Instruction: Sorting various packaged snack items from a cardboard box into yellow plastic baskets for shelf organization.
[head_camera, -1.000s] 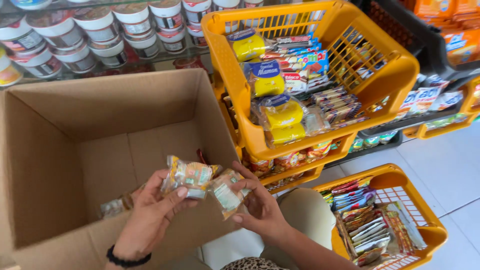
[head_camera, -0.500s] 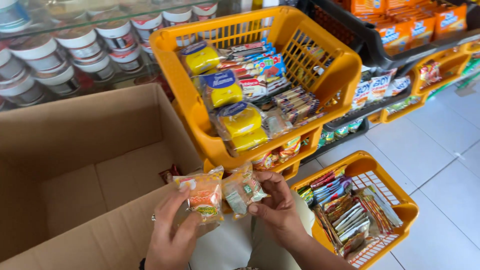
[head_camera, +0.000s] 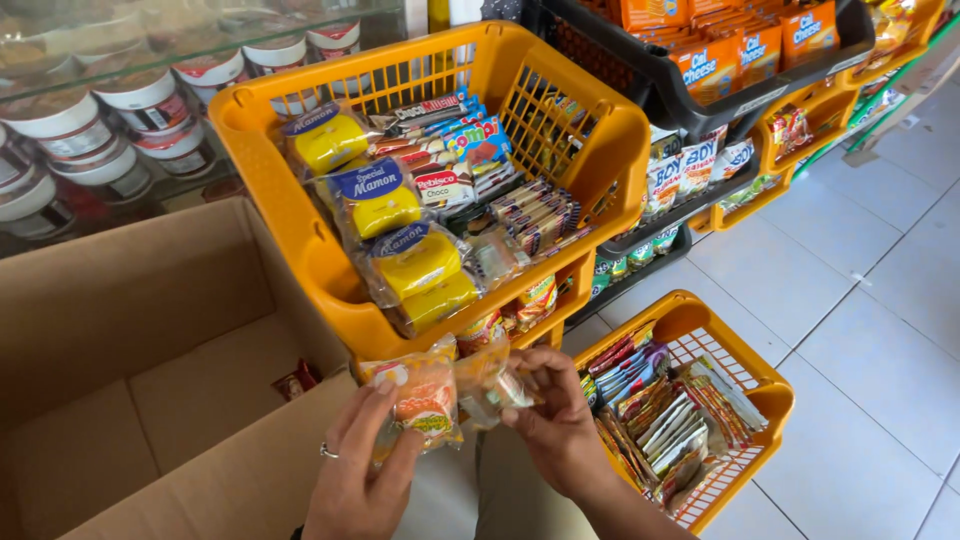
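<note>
- The orange snack packet sits low in the frame's centre, pinched by the left hand, its long axis roughly upright.
- The clear wrapped packet lies just right of it, touching, grasped by the right hand.
- Both hands rise from the bottom edge, fingers curled, just below the upper yellow basket.
- The open cardboard box lies to the left.

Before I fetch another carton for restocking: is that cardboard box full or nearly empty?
Nearly empty. The cardboard box stands open, its bare bottom showing, with only one small dark red packet visible in the corner.
</note>
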